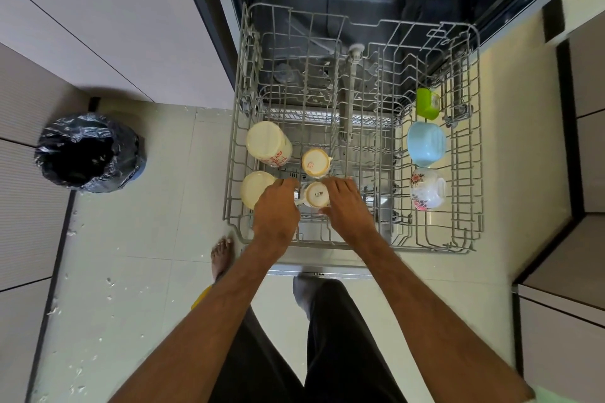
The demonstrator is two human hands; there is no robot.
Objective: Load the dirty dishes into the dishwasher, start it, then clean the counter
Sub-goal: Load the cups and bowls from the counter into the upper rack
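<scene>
And here an upturned white mug [316, 195] is being seated near the front-left corner of the rack [432, 232], clamped between thumb and fingers of the right hand [348, 206]. The left hand [276, 209] is curled down at the handle side; whether the handle is gripped cannot be told. Danger now: if it is let go off the tines, the mug could be tipped against the small cup [315, 163] just behind, and a chip could be caused.

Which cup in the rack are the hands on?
The small cream cup with SISTA printed on its upturned base, near the rack's front: it alone sits between the left hand and right hand.
</scene>
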